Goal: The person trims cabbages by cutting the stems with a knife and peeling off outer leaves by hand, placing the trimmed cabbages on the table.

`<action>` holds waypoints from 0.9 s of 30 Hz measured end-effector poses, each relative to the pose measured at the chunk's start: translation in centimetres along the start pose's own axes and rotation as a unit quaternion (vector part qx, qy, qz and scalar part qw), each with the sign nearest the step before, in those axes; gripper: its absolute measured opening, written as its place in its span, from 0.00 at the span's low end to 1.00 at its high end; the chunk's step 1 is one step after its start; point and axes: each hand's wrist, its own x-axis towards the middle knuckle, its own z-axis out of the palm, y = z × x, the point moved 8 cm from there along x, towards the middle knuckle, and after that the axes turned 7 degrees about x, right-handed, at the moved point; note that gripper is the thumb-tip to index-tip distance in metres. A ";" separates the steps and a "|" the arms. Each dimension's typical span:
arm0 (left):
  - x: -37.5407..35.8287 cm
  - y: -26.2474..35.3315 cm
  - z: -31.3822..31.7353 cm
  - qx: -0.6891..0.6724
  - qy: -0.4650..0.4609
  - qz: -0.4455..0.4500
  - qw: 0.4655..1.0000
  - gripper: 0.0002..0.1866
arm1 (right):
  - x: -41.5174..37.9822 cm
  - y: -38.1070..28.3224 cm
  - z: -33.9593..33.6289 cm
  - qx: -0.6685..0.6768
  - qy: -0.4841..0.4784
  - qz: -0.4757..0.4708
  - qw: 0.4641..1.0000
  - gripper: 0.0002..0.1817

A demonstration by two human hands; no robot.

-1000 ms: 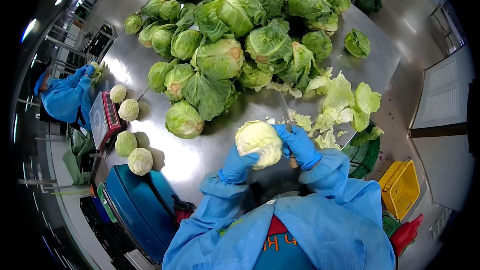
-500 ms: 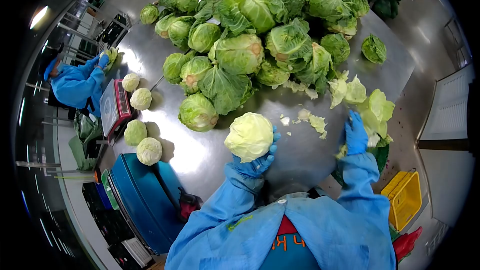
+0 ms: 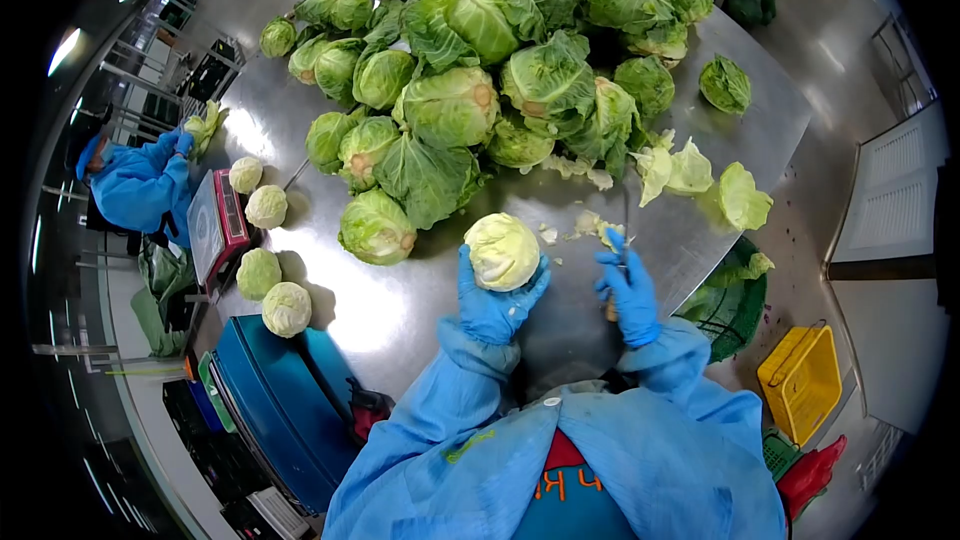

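A pale, peeled cabbage [image 3: 502, 252] rests in my left hand [image 3: 498, 308], whose fingers cup it from below and from the right. Just to its right, my right hand [image 3: 630, 298] is closed around a thin, knife-like tool, mostly hidden by the fingers; it does not touch the cabbage. Small leaf scraps [image 3: 592, 225] lie on the metal table [image 3: 390, 345] beyond my hands. Loose pale leaves [image 3: 690, 170] are at the table's right side. Behind the held cabbage rises a large heap of green, leafy cabbages [image 3: 450, 105].
Peeled cabbages [image 3: 286, 309] stand at the left, beside a red-edged scale [image 3: 228, 220]. A co-worker in blue [image 3: 140, 185] handles leaves at far left. Below the table's right edge are a green basket [image 3: 745, 325] with leaves and a yellow crate [image 3: 803, 380]. A blue bin [image 3: 275, 390] stands lower left.
My right hand has moved left from the loose leaves to near the cabbage. Leaves that were beside it are gone from the table edge. The held cabbage looks smaller and is turned differently.
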 end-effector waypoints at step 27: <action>-0.2 -1.7 0.8 0.793 0.009 0.244 0.558 0.53 | -4.0 -0.7 0.0 -0.364 -0.035 -0.067 0.928 0.16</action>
